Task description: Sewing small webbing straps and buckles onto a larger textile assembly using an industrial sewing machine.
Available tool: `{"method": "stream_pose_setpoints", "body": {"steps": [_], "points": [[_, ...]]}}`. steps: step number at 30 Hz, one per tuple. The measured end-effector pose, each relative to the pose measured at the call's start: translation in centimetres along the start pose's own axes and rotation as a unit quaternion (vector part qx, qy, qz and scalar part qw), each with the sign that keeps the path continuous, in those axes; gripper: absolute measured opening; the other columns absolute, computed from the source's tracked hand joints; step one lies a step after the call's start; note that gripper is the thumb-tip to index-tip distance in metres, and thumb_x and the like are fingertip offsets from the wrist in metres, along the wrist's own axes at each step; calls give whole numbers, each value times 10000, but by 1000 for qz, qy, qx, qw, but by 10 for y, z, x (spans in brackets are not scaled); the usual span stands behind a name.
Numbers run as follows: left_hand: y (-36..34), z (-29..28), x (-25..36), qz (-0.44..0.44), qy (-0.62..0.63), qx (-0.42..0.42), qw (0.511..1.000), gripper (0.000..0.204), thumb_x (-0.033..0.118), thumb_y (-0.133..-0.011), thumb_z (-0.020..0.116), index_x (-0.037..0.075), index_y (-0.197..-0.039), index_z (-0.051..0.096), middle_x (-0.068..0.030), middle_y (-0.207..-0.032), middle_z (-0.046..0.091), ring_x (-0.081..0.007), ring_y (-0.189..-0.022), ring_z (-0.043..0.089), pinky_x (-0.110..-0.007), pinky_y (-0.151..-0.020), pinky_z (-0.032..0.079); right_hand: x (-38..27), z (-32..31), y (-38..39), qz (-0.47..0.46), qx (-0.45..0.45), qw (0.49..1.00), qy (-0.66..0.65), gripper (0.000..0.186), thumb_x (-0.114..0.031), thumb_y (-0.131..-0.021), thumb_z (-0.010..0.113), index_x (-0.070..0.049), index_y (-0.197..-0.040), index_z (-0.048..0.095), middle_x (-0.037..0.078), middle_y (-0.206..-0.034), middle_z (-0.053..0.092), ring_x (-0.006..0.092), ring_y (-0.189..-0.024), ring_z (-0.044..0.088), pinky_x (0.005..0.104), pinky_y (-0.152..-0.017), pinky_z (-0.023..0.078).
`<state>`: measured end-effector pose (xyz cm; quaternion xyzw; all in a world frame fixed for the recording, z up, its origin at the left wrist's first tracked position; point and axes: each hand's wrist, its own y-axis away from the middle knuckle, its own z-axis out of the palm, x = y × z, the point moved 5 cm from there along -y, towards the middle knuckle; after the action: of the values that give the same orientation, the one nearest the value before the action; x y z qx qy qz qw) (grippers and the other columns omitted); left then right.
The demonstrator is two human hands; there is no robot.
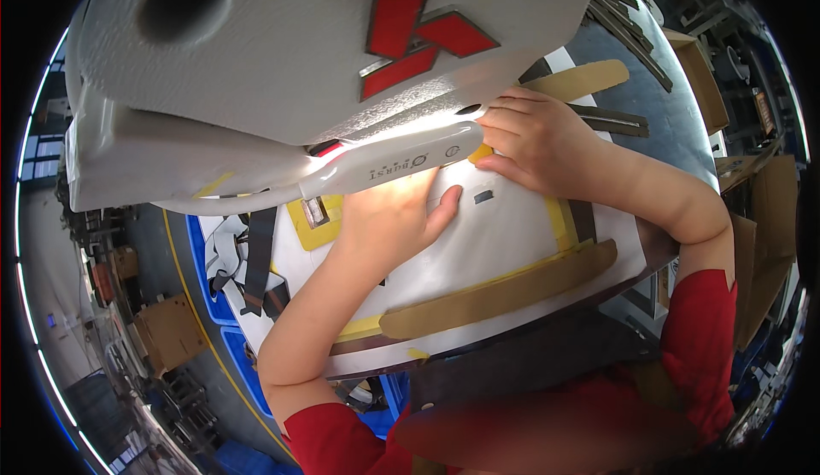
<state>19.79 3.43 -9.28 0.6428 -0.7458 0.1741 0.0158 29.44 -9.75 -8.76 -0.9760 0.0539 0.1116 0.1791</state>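
A large white sewing machine head (282,56) with a red emblem fills the upper part of the view. Below it, a slim white lamp (401,155) lights the work surface. Flat on the white bed (453,236), my left hand (395,210) has its thumb stretched out; the lamp hides its other fingers. To the right of the lamp's tip, my right hand (534,143) is bent, fingers and thumb closed around a small yellow piece (481,152). What lies under the machine head between my hands is mostly hidden.
A long brown curved strip (500,289) lies along the near edge, another brown strip (589,80) beyond my right hand. Dark narrow strips (628,26) lie at the far right. Black straps (259,257) hang at left above blue bins (243,364). Cardboard boxes (773,219) stand right.
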Motion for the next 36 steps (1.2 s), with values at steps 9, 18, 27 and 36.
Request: {"method": "stream_pose_setpoints", "body": {"steps": [9,18,27,36], "points": [[0,-2,1,8,3,21,1000,474,315,-747,698,106,-1160,599,-100,-1089,626,-281,-1031,574,-398,-900,410,-2,-2,-2,1,0,1000,-15,442,-197,-763,715,50,-1108,590,147,-1159,602,259,-1104,567,379,-994,412],[-1,-2,-8,-1,6,46,999,401,314,-741,709,60,-1046,653,-113,-954,651,-307,-869,615,-375,-765,478,-1,-2,-7,-13,0,999,31,424,-201,-771,706,37,-1103,594,141,-1135,609,270,-1071,578,377,-977,420],[-3,-9,-10,31,23,130,991,189,210,-745,685,70,-872,687,-62,-678,623,-250,-601,606,-353,-525,469,6,1,-10,0,10,1000,-2,360,-195,-803,676,17,-1084,602,115,-1149,608,258,-1094,561,386,-971,415],[2,-8,-49,-231,-23,20,972,184,202,-748,680,76,-879,709,-115,-786,682,-280,-761,646,-372,-685,491,27,-3,-6,83,67,985,134,281,-218,-866,624,-31,-1065,557,112,-910,626,229,-888,601,354,-658,501]]}}
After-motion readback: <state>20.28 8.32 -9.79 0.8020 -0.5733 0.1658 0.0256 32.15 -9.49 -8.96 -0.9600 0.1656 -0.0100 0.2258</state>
